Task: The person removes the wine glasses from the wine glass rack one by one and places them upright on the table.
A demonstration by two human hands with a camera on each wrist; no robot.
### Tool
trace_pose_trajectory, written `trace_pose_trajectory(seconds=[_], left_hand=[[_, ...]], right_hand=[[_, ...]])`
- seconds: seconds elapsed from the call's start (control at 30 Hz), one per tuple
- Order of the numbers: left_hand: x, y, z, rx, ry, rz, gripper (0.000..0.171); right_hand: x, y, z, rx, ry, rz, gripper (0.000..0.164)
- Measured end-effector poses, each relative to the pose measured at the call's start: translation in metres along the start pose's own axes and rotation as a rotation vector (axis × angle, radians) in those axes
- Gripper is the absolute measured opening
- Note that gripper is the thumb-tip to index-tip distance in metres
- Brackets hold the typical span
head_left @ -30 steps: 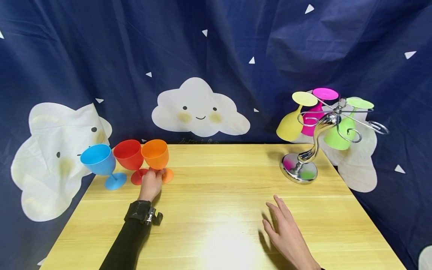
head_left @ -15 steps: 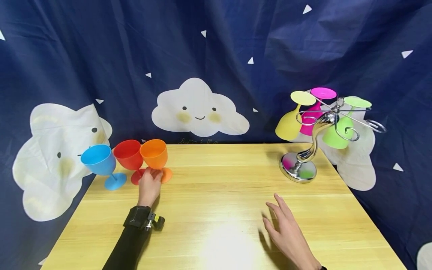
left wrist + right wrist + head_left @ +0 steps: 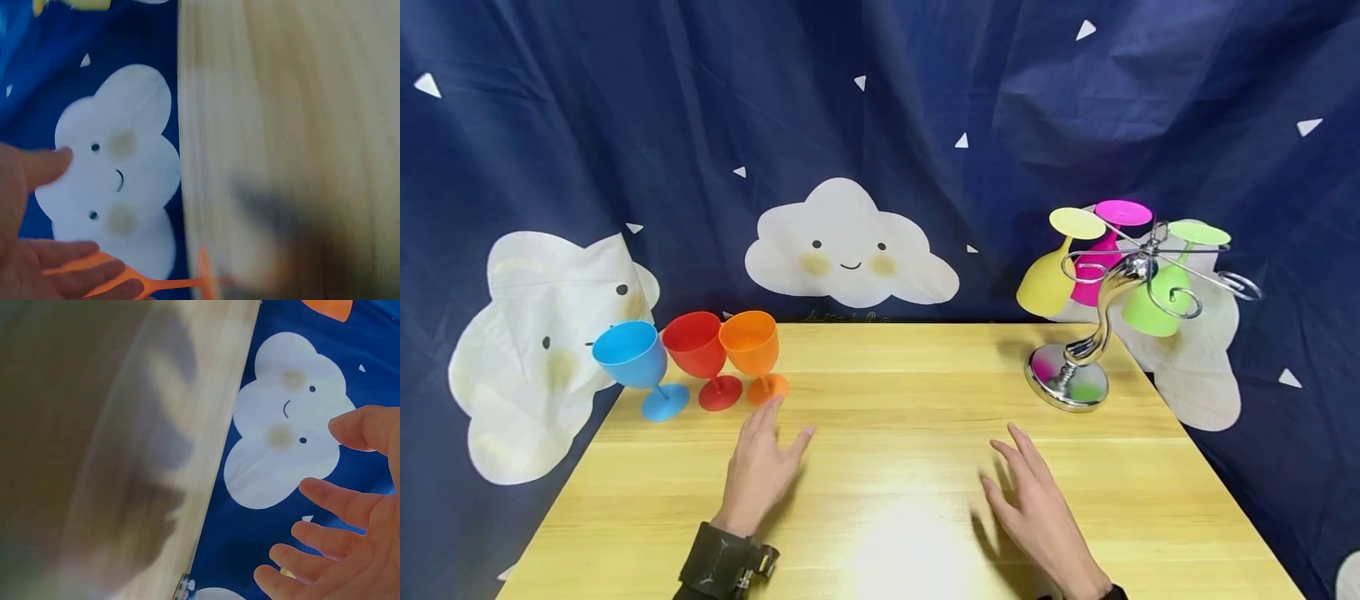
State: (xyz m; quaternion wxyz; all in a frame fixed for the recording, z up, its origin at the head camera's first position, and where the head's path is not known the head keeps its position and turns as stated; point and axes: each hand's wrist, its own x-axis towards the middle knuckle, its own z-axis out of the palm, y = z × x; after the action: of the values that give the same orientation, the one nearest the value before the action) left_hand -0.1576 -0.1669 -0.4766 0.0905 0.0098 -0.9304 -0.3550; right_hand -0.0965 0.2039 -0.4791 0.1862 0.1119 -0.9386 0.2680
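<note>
Three plastic goblets stand upright in a row at the table's back left: a blue goblet (image 3: 629, 354), a red goblet (image 3: 695, 344) and an orange goblet (image 3: 750, 343). My left hand (image 3: 762, 475) is just in front of the orange goblet, thumb spread and fingers extended, holding nothing. In the left wrist view its fingers overlap the orange goblet (image 3: 134, 275). Over the right half of the table, my right hand (image 3: 1037, 508) hovers with fingers spread and nothing in it. The right wrist view shows those fingers (image 3: 331, 500) apart from any object.
A chrome glass rack (image 3: 1105, 317) stands at the back right. A yellow goblet (image 3: 1047, 282), a magenta goblet (image 3: 1097, 265) and a green goblet (image 3: 1156, 302) hang upside down from its wire arms. Behind the wooden table (image 3: 895, 400) hangs a dark blue curtain (image 3: 880, 108).
My left hand has let go by the orange goblet's stem and drawn back toward me, its fingers opening out. The goblets stay in their row. My right hand has hardly moved.
</note>
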Motion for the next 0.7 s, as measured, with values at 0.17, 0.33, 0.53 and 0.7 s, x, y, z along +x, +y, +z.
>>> trace_pose_trajectory(seconds=[0.17, 0.33, 0.53, 0.7], left_hand=[[-0.014, 0.021, 0.008, 0.176, 0.011, 0.135, 0.083], [-0.024, 0.041, 0.015, 0.247, -0.051, 0.19, 0.082], [-0.031, 0.049, 0.024, 0.297, -0.103, 0.232, 0.082], [-0.035, 0.049, 0.03, 0.295, -0.121, 0.223, 0.081]], right_hand=[[0.009, -0.007, 0.001, 0.014, -0.038, 0.005, 0.054], [0.019, -0.016, 0.004, 0.024, -0.08, 0.008, 0.062], [0.022, -0.026, 0.01, 0.01, -0.121, -0.001, 0.067], [0.024, -0.029, 0.012, -0.004, -0.137, -0.016, 0.068]])
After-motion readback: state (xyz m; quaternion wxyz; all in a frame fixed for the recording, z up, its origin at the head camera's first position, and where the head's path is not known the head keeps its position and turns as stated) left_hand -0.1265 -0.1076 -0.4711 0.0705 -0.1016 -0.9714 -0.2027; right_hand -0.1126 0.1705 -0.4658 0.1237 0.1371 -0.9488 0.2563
